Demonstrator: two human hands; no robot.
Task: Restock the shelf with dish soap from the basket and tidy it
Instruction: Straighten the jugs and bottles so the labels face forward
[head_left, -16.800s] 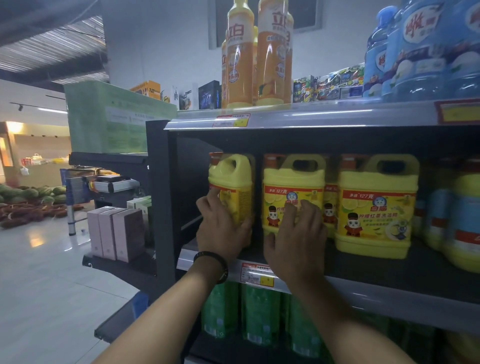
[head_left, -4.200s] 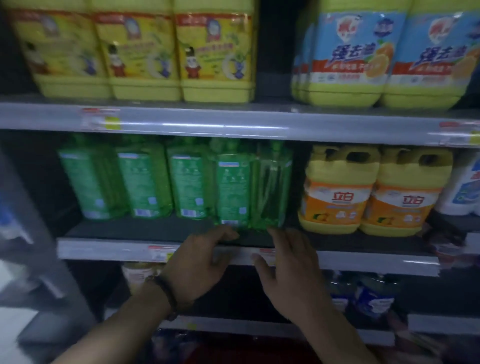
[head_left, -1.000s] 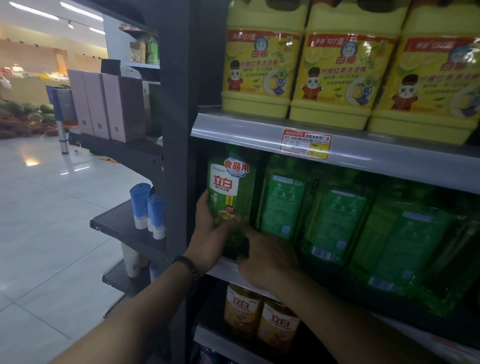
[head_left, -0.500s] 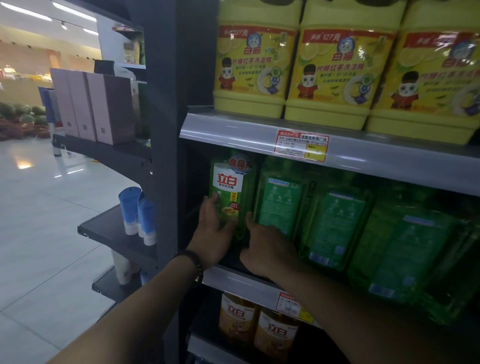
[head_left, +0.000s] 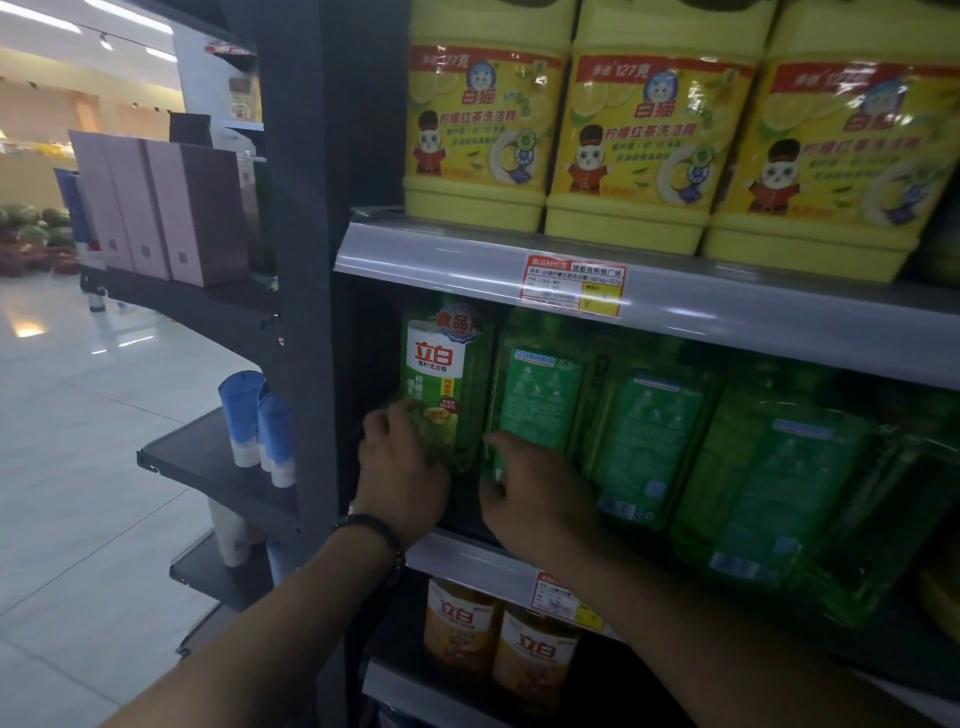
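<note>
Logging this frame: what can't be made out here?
Basket: outside the head view entirely.
Yellow jugs: tops cut off by the upper edge, head view.
Leftmost green bottle: base hidden behind the left hand, which holds it.
Right hand: blurred; grip or mere touch on the second green bottle is unclear.
Price tag: print too small.
</note>
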